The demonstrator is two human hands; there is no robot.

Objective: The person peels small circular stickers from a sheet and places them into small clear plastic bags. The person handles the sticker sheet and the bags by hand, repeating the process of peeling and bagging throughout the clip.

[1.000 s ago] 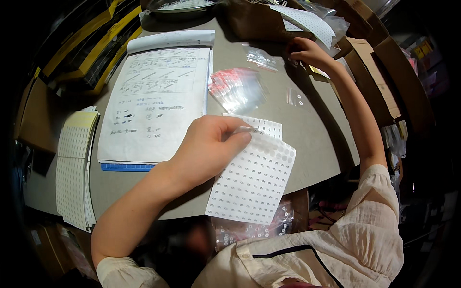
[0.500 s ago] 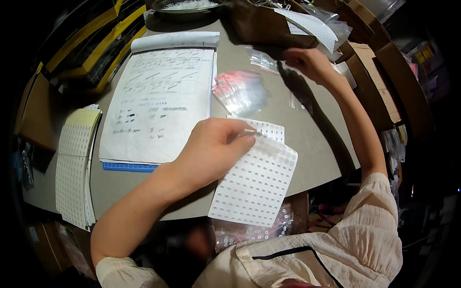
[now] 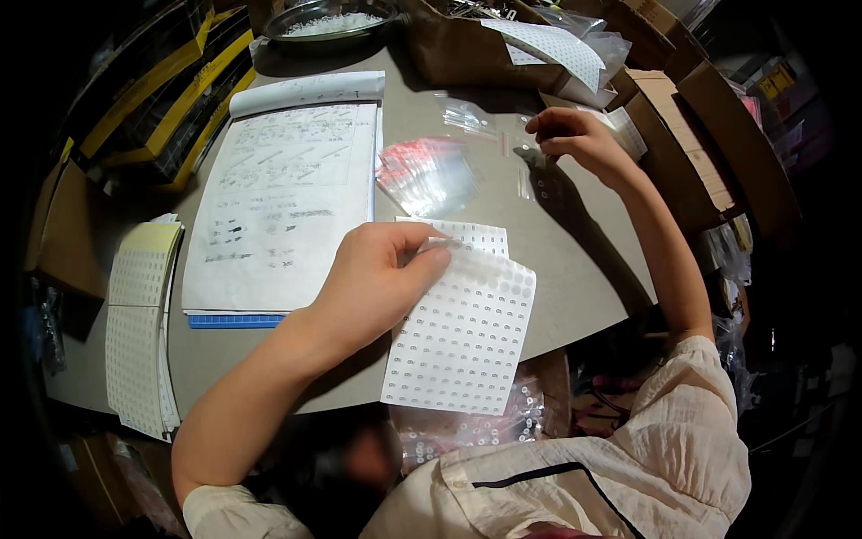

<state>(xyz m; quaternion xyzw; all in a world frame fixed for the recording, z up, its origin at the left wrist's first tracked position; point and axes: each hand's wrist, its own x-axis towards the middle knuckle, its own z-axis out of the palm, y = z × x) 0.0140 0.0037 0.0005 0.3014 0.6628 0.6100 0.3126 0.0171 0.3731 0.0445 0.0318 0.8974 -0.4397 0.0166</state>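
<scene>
A person's left hand [image 3: 377,278] pinches the top of a white sheet of small round labels [image 3: 458,350] between thumb and forefinger, the sheet hanging over the front edge of a grey desk [image 3: 575,296]. The grip matches that of a second earlier. The right hand [image 3: 585,145], then up beside the cardboard at the far right, has come a little nearer the wearer and now hovers over small clear bags [image 3: 467,117]. Its thumb stands apart from the curled fingers; whether anything tiny clings to the fingertips is hard to tell in the shadow. A second label sheet [image 3: 485,234] shows just behind the held one. A fan of red-edged clear bags [image 3: 431,175] lies between the hands, beside a handwritten notepad [image 3: 287,256] with its top page rolled back. At far left rests a stack of pale yellow label sheets [image 3: 139,341]. At the back, a round metal bowl [image 3: 332,36] of white pieces stands near an open cardboard box [image 3: 449,58] topped by another label sheet [image 3: 548,45].
</scene>
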